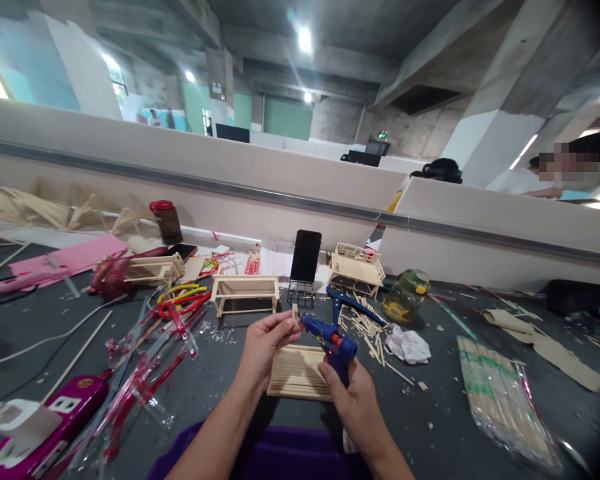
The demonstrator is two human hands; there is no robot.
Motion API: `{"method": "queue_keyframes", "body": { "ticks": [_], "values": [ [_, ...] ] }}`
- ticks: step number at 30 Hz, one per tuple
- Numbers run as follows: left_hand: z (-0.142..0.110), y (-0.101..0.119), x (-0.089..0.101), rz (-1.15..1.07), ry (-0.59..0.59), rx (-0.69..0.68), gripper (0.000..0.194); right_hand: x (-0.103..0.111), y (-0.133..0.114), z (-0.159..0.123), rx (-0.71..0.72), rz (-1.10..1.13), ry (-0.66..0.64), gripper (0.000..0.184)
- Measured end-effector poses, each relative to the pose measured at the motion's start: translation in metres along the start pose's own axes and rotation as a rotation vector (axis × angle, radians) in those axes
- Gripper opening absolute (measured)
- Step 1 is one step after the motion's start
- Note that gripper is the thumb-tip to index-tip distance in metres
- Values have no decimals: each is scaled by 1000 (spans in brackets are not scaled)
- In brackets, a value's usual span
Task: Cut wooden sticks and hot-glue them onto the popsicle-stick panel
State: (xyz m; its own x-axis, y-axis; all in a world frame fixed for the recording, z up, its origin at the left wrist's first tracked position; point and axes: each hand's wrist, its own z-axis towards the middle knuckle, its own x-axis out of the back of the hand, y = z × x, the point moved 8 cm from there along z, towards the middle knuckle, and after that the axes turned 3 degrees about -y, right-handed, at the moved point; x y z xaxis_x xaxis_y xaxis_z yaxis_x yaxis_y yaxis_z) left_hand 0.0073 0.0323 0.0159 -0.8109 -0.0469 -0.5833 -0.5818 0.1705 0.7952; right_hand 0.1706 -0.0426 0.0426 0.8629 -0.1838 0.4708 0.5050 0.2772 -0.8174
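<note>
My right hand (pixel 353 393) is wrapped round the handle of a blue glue gun (pixel 333 340), whose nozzle points left. Between the fingertips of my left hand (pixel 267 343) a small wooden stick piece (pixel 295 312) stands upright, close by the nozzle; whether the two touch I cannot tell. Under both hands a panel of wooden sticks (pixel 300 377) laid side by side rests on the dark table. Part of that panel is hidden by my right hand.
Beyond my hands stand a phone (pixel 306 257) on a wire stand, a small wooden frame (pixel 246 293) and a wooden stick model (pixel 356 268). Loose stick offcuts (pixel 365 323), crumpled paper (pixel 409 345) and a green jar (pixel 405 297) lie rightward. Bagged sticks (pixel 505 400) are right, a magenta power strip (pixel 70 417) left.
</note>
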Motion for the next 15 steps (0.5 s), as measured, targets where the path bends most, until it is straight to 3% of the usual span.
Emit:
{"method": "queue_keyframes", "body": {
  "ticks": [8,15],
  "values": [
    [0,-2,-3,24,-43,-2,30,0,3,-1,-19,11,10,28],
    [0,2,0,-1,-3,-22,29,-2,-2,0,6,15,-14,29]
  ]
}}
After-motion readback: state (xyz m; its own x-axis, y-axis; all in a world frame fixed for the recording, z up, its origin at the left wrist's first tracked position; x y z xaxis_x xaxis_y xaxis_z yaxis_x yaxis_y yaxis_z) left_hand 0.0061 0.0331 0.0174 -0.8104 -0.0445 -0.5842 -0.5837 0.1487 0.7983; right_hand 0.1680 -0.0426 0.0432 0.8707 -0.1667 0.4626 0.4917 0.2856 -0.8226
